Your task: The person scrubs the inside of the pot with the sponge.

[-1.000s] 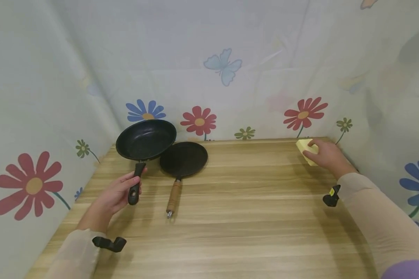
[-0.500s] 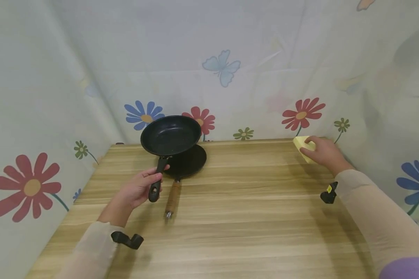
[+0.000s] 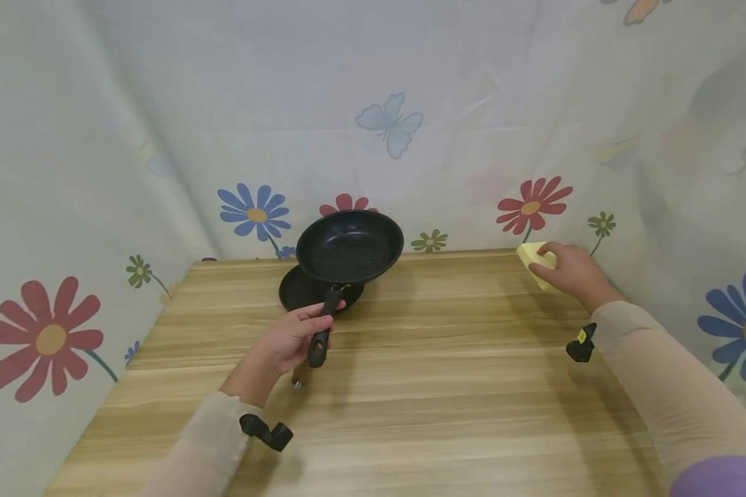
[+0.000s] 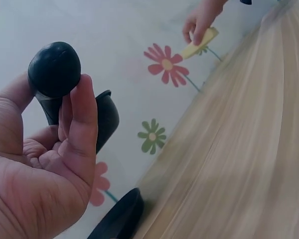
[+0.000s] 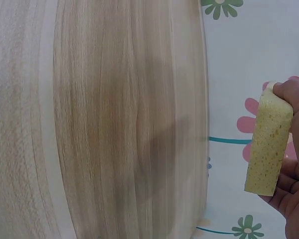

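Note:
My left hand (image 3: 295,336) grips the black handle of a deep black frying pan (image 3: 350,247), held up over the table with its inside facing me. Behind and below it lies a flat black griddle pan (image 3: 298,290), partly covered in the head view by the frying pan and my hand; only the metal end of its handle shows. In the left wrist view the handle's rounded end (image 4: 55,69) sits between thumb and fingers. Far to the right, my right hand (image 3: 575,273) pinches a pale yellow sponge (image 5: 270,144), raised above the table near the back edge.
The wood-grain table (image 3: 447,386) runs back to a white flower-printed cloth (image 3: 460,159) that hangs behind and along both sides. Black wrist mounts (image 3: 267,433) stick out from both sleeves.
My left hand has carried the frying pan rightward, from left of the griddle pan to overlapping it and beyond. The right hand with the sponge has barely moved.

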`<state>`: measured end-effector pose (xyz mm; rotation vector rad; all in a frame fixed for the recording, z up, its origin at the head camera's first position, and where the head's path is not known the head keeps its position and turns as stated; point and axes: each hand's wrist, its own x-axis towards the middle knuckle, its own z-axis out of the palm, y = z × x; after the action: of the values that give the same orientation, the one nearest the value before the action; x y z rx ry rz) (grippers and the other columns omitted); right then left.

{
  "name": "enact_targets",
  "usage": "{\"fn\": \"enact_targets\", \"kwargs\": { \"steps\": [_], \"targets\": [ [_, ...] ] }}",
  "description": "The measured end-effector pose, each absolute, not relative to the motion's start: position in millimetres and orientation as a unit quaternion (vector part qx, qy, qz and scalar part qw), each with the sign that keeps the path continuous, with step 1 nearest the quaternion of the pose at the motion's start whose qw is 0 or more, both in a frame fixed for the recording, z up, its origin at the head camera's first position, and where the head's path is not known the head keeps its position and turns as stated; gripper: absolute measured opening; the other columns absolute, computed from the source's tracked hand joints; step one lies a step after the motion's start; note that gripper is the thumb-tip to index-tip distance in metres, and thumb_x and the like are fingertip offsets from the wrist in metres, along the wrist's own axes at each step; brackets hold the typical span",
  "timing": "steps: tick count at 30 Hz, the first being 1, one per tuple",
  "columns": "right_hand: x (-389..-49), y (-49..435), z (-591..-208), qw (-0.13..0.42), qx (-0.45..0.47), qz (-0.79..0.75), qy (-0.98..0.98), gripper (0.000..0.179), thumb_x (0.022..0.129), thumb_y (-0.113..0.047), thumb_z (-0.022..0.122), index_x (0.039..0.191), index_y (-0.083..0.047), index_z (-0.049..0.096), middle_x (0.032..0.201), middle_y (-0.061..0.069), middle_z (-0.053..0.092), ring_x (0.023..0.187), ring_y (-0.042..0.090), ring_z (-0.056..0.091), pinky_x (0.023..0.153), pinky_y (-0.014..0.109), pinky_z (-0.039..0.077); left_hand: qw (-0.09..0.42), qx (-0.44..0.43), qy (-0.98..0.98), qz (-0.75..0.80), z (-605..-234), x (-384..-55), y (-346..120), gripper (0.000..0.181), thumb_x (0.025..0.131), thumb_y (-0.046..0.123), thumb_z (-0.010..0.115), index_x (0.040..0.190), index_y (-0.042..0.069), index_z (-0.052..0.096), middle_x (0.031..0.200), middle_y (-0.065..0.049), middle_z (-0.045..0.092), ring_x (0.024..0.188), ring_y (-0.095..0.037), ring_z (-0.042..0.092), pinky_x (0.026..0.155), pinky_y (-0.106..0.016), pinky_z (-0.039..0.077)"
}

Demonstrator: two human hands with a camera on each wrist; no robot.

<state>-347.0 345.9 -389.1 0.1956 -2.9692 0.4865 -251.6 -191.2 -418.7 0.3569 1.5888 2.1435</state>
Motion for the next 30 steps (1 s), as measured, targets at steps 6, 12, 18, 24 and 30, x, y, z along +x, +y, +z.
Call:
{"fn": "enact_targets", "kwargs": {
  "steps": [6, 12, 18, 24, 30],
  "targets": [
    [-344.7, 344.1, -386.8, 0.059, 0.069, 0.164, -0.982, 0.062, 0.099, -0.046, 0.057, 0.134, 0.005, 0.048, 0.129, 0.036, 0.054, 0.113, 0.05, 0.051, 0.096, 0.065, 0.041, 0.234, 0.104, 0.583, 0.771, -418.7, -248.3, -166.3, 0.031, 0.102, 0.008, 0.056, 0.133, 0.006, 0.062, 0.078, 0.004, 0.06, 0.067, -0.009, 0.057, 0.064, -0.025, 0.053],
    [-345.6, 341.6, -384.7, 0.067, 0.074, 0.16, -0.982, 0.061, 0.098, -0.045, 0.059, 0.133, 0.004, 0.05, 0.126, 0.035, 0.057, 0.107, 0.047, 0.055, 0.093, 0.064, 0.044, 0.25, 0.107, 0.587, 0.763, -418.8, -246.6, -144.5, 0.046, 0.102, 0.006, 0.052, 0.146, -0.006, 0.045, 0.077, 0.005, 0.059, 0.068, -0.01, 0.057, 0.069, -0.028, 0.053],
    [-346.8, 338.8, -383.7, 0.07, 0.068, 0.153, -0.983, 0.061, 0.098, -0.047, 0.058, 0.134, 0.002, 0.05, 0.126, 0.034, 0.058, 0.102, 0.044, 0.056, 0.089, 0.063, 0.045, 0.272, 0.111, 0.585, 0.756, -422.0, -242.9, -126.7, 0.047, 0.102, 0.008, 0.054, 0.147, -0.005, 0.045, 0.078, 0.005, 0.059, 0.069, -0.011, 0.058, 0.069, -0.028, 0.053],
    [-348.8, 334.9, -383.7, 0.057, 0.055, 0.151, -0.985, 0.063, 0.098, -0.05, 0.057, 0.136, -0.001, 0.049, 0.129, 0.034, 0.056, 0.102, 0.043, 0.054, 0.087, 0.062, 0.045, 0.28, 0.091, 0.608, 0.737, -428.4, -239.5, -107.8, 0.048, 0.102, 0.011, 0.055, 0.147, -0.001, 0.047, 0.082, 0.006, 0.058, 0.071, -0.01, 0.057, 0.066, -0.027, 0.05],
    [-350.0, 332.4, -382.6, 0.046, 0.061, 0.16, -0.984, 0.065, 0.098, -0.051, 0.057, 0.138, 0.0, 0.047, 0.131, 0.035, 0.053, 0.106, 0.045, 0.053, 0.09, 0.063, 0.045, 0.286, 0.08, 0.62, 0.726, -434.7, -236.3, -91.4, 0.048, 0.101, 0.012, 0.057, 0.146, -0.002, 0.048, 0.083, 0.004, 0.056, 0.07, -0.01, 0.057, 0.064, -0.027, 0.05]
  ]
}}
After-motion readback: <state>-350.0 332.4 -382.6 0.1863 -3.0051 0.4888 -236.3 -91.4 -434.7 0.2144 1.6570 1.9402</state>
